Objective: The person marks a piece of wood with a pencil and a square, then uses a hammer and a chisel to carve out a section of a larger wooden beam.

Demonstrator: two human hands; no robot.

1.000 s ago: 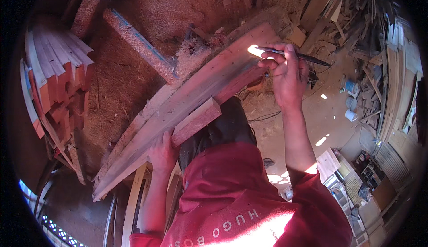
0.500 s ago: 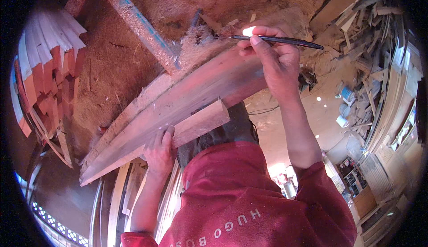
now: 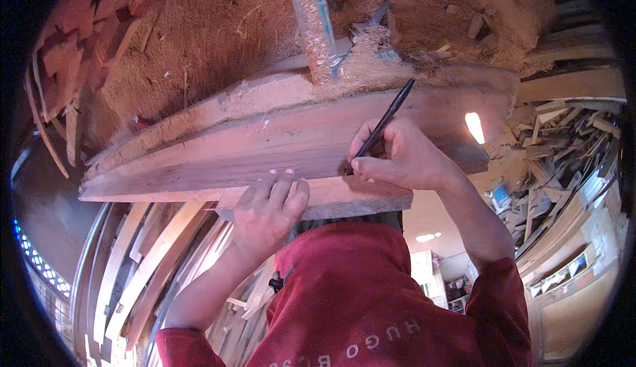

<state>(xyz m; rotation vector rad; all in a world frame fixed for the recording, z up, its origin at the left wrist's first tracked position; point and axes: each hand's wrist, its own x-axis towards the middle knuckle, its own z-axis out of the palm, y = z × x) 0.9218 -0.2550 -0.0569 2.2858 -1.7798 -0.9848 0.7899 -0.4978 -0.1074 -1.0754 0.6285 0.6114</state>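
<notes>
A wide reddish plank (image 3: 218, 145) lies across the sawdust-covered workbench in front of me. Along its near edge sits a short wooden block (image 3: 354, 203). My left hand (image 3: 270, 201) grips this block, with the fingers over its top and their tips at the plank; the underside of the grip is hidden. Slim and dark, a black pen (image 3: 391, 110) is pinched in my right hand (image 3: 401, 155). Its upper end leans up to the right, and its lower tip is at or close to where block and plank meet.
An upright post (image 3: 311, 22) coated in sawdust stands at the plank's far edge, beside a dusty metal part (image 3: 377, 36). Stacked reddish lumber (image 3: 93, 22) is at the far left. Long boards (image 3: 152, 254) lean at the lower left, and wood scraps (image 3: 550, 155) are piled on the right.
My right hand has come down from the plank's far side to the block, tilting the pen upright. My left hand and the block now lie further right in view; the view has turned.
</notes>
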